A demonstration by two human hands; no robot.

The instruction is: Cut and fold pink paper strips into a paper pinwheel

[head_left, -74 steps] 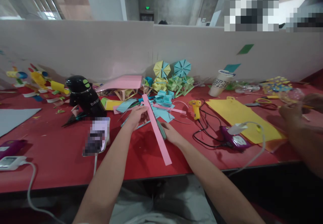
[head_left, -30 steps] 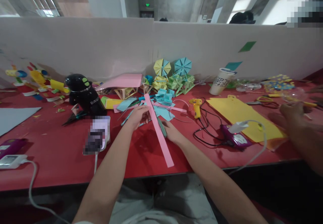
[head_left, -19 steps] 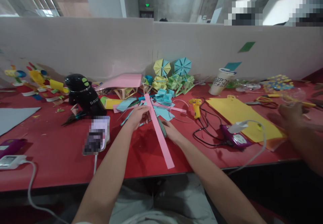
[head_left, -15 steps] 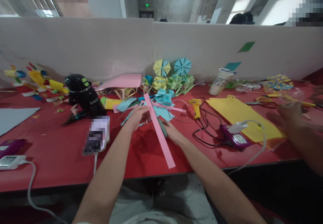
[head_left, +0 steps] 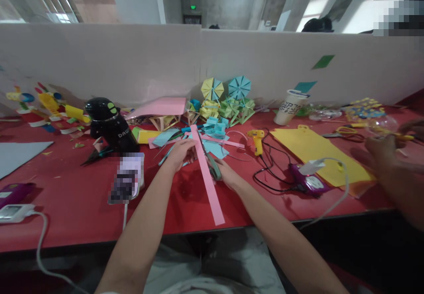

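My left hand (head_left: 184,153) pinches a long pink paper strip (head_left: 209,185) near its far end, and the strip slants down toward the table's front edge. A pair of scissors with grey-green handles (head_left: 214,169) is in my right hand (head_left: 226,173), just right of the strip. Their blades point away from me beside the paper; whether they touch it I cannot tell. Beyond my hands lie light-blue paper pieces (head_left: 217,149) and more pink strips (head_left: 233,142). Folded paper wheels, one yellow (head_left: 212,89) and one blue (head_left: 239,87), stand behind them.
A black bottle (head_left: 111,126) and a phone (head_left: 127,179) are on the left. To the right are a yellow glue gun (head_left: 256,142), its cable, a purple power strip (head_left: 309,182), yellow paper (head_left: 318,154) and a paper cup (head_left: 290,107). Another person's hand (head_left: 384,150) works at far right.
The near end of the pink strip has swung slightly left and toward me. The scissors' handles have turned and show more widely in my right hand. My left hand has barely moved.
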